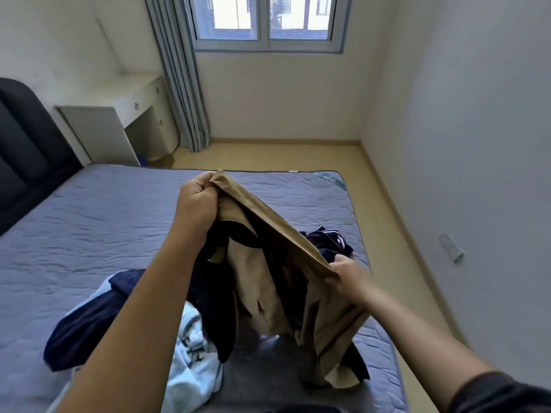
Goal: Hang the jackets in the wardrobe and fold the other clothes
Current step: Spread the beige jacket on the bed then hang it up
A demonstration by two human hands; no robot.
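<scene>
Low in the frame, a crumpled pale blue printed garment (190,362) and a dark navy garment (83,332) lie on the blue quilted mattress (89,222). At centre hangs a tan fabric garment with dark lining (268,281), its top edge pinched by the right hand (347,274) and clenched in the left hand (198,201). Upper left stands a white desk (131,99).

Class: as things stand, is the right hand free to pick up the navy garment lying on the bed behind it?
Probably not yet: the right hand grips the tan garment. The navy garment lies close by, with nothing between.
</scene>
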